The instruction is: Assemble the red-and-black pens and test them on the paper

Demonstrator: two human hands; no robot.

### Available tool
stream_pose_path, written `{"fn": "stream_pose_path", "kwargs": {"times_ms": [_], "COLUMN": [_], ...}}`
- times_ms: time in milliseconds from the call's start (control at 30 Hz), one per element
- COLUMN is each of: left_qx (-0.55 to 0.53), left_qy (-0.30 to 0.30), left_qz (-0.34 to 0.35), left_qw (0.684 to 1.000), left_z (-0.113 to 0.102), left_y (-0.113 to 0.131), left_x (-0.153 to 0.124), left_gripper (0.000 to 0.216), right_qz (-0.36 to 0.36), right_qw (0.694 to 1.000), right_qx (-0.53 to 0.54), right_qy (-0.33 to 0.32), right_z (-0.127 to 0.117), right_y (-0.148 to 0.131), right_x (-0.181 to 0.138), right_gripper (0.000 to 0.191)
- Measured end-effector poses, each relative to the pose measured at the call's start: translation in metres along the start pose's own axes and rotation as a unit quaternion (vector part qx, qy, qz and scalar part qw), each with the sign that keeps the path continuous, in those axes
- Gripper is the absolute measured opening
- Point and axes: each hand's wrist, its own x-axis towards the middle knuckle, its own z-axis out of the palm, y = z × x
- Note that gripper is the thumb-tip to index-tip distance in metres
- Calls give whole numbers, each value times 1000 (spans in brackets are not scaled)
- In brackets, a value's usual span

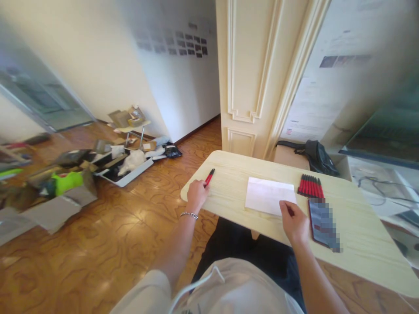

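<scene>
At the table's left end, my left hand (197, 195) is closed around the near end of red pens (209, 176) with black tips, which look like two side by side. The fingers hide the rest of them. My right hand (295, 223) is curled into a loose fist at the lower right corner of a white sheet of paper (266, 195), and nothing shows in it. Several more red and black pens (310, 186) lie in a neat row beyond that hand. Just right of it is a dark phone (321, 222), its screen partly pixelated.
The pale wooden table (366, 244) has rounded corners and stands before a cream panelled pillar (245, 78). A black bag (316, 157) rests on a seat behind it. Open boxes (127, 168) and packages cover the floor at left. Cables (373, 185) lie on a white surface at right.
</scene>
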Motion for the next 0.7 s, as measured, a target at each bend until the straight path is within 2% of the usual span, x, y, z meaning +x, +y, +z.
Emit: {"fn": "stream_pose_path", "kwargs": {"times_ms": [300, 467, 600, 700], "left_qx": [57, 49, -82, -257], "left_qy": [-57, -72, -100, -114], "left_qz": [-42, -42, 11, 88], "left_qw": [996, 995, 992, 956], "left_z": [-5, -14, -10, 3], "left_y": [11, 20, 41, 73], "left_x": [1, -1, -17, -45], "left_gripper": [32, 33, 34, 35], "right_qz": [21, 13, -25, -36], "right_qw": [999, 1000, 1000, 996], "right_qx": [0, -4, 15, 60], "right_qy": [24, 28, -8, -60], "right_z": [-3, -3, 4, 12], "right_y": [14, 9, -9, -29], "right_x": [-5, -8, -12, -14], "right_gripper": [47, 45, 43, 42]}}
